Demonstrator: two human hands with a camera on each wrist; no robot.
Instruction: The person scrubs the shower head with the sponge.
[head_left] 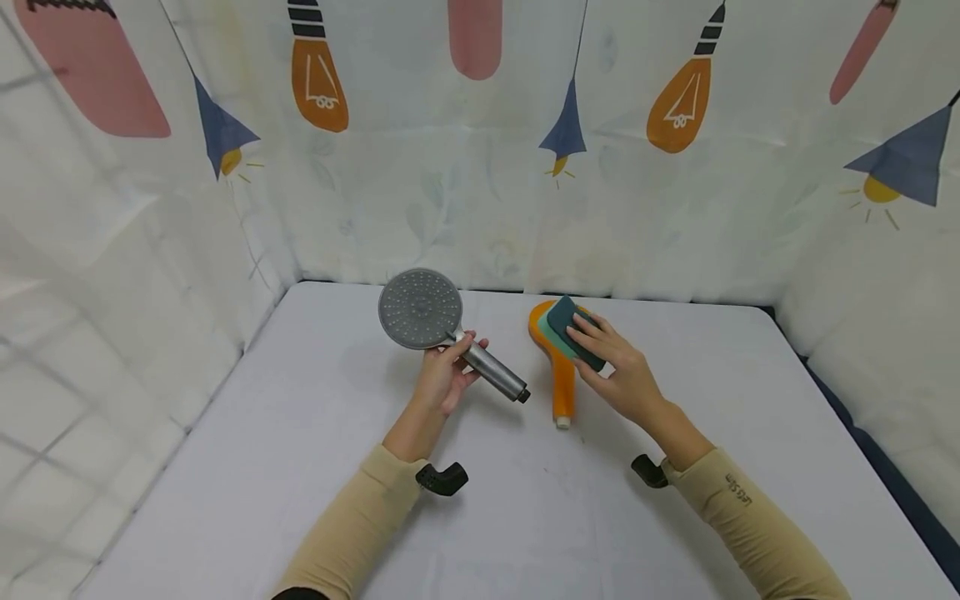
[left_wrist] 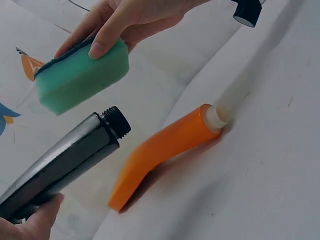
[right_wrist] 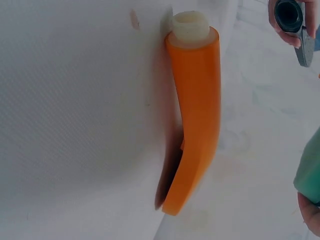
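Near the centre of the head view, the fingers of my left hand (head_left: 442,382) are curled round the silver handle of a round grey shower head (head_left: 420,308), probably so that its nozzle face stays uncovered. The fingers of my right hand (head_left: 626,382) pinch a two-tone green block sponge (head_left: 564,318), apparently to leave the foam side free, while the bright orange plastic shower head (head_left: 562,385) lies beneath on the white counter (head_left: 300,483), not touched by me.
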